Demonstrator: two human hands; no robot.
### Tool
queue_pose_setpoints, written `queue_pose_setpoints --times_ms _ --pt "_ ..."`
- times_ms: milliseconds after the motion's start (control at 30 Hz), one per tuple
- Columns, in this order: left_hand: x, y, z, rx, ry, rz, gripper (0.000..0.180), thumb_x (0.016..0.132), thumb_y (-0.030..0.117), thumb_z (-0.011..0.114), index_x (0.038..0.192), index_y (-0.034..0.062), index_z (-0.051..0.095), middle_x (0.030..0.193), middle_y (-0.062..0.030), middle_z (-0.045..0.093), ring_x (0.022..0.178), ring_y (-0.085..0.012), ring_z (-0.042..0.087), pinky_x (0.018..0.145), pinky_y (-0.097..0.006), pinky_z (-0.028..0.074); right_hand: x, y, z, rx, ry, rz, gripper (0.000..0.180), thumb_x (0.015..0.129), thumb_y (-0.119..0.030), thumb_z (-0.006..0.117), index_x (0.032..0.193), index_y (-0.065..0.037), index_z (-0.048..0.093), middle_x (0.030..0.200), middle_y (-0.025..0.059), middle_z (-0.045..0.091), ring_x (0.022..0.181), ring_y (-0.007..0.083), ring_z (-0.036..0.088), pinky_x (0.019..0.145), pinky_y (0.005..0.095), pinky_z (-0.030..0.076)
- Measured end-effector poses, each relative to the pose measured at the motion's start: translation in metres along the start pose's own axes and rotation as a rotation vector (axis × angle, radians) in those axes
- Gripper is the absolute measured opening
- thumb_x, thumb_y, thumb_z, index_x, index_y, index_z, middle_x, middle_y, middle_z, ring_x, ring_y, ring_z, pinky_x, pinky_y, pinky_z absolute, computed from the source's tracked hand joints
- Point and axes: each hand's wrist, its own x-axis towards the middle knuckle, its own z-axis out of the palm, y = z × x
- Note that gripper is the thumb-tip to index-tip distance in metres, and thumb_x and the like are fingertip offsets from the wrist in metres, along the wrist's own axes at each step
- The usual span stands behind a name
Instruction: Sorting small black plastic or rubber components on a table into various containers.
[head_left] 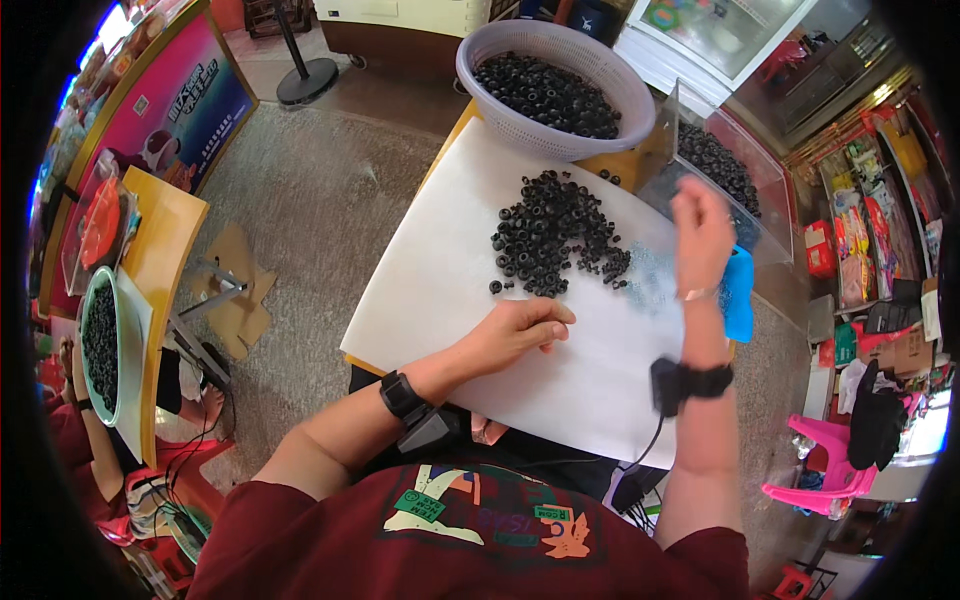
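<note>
So, the left hand (520,328) is resting on the white sheet (450,270) with the fingers curled in narrow. It looks pinched around something small, but I can't tell if there's actually a ring in there. The right hand (700,232) is up off the sheet and motion-blurred, fingers loosely together, and whether it's holding anything is anyone's guess. Both wrists have black bands on, and the right one has a cable running off it.

Just ahead of the left hand, between the two hands and a bit further out, sits the pile of small black rings (550,235), spread loose on the sheet, with a few strays at its near edge. Past the pile is a pale plastic basket (480,60) full of the same rings, and out beyond the right hand a clear bin (770,185) with more of them. A blue thing (738,295) pokes out right beside the right wrist. The sheet covers a yellowish tabletop (455,135).

If I'm reading the step right, it's picking through the rings a few at a time. Best way to do that, I reckon: drag a small batch off the near edge of the pile toward you instead of digging into the middle, keep them one layer deep so nothing hides, and keep the fingertips low so rings don't roll off the sheet.

Way off to the left there's another tabletop (170,240) with a green bowl (84,300) of the same rings.
</note>
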Motion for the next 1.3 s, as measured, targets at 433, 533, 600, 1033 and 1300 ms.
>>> queue_pose_setpoints --times_ms 433,533,600,1033,1300 --pt "0.005 -0.005 0.0 -0.052 0.069 -0.014 0.017 0.094 0.011 0.052 0.104 -0.0014 0.06 0.087 -0.0044 0.061 0.073 -0.0098 0.058 0.068 -0.024 0.05 -0.118 -0.028 0.029 0.09 -0.44 -0.039 0.019 0.073 -0.007 0.066 0.092 -0.006 0.063 0.086 0.0084 0.058 0.082 0.0268 0.055 0.075 0.0371 0.042" --pt "0.006 -0.003 -0.001 -0.187 0.179 -0.042 0.018 0.094 0.011 0.053 0.104 -0.0013 0.06 0.088 -0.0041 0.061 0.074 -0.0097 0.058 0.07 -0.025 0.05 -0.121 -0.049 0.017 0.242 -0.408 0.231 0.019 0.074 -0.004 0.064 0.092 -0.005 0.063 0.089 0.009 0.059 0.084 0.0259 0.056 0.076 0.0359 0.043" --pt "0.007 -0.003 -0.002 -0.186 0.175 -0.018 0.018 0.094 0.012 0.054 0.104 -0.0011 0.06 0.089 -0.004 0.062 0.075 -0.0098 0.058 0.071 -0.025 0.051 -0.125 -0.063 0.011 0.252 -0.341 0.183 0.017 0.076 -0.002 0.063 0.093 -0.004 0.062 0.088 0.0091 0.059 0.083 0.024 0.057 0.071 0.0335 0.046" --pt "0.007 -0.001 -0.007 -0.262 0.119 -0.034 0.022 0.092 0.012 0.056 0.108 -0.002 0.061 0.093 -0.004 0.064 0.077 -0.0103 0.06 0.073 -0.024 0.051 -0.141 -0.078 0.011 0.301 -0.231 0.242 0.018 0.081 0.0 0.061 0.099 0.0 0.062 0.089 0.0081 0.061 0.076 0.0161 0.06 0.067 0.0253 0.048" --pt "0.008 -0.002 -0.002 -0.222 0.13 -0.061 0.021 0.091 0.012 0.057 0.108 -0.0004 0.061 0.09 -0.0038 0.063 0.076 -0.0101 0.059 0.071 -0.024 0.05 -0.151 -0.062 0.013 0.471 -0.234 0.549 0.012 0.081 -0.003 0.063 0.093 -0.002 0.062 0.088 0.0083 0.061 0.079 0.0194 0.061 0.069 0.0279 0.048"
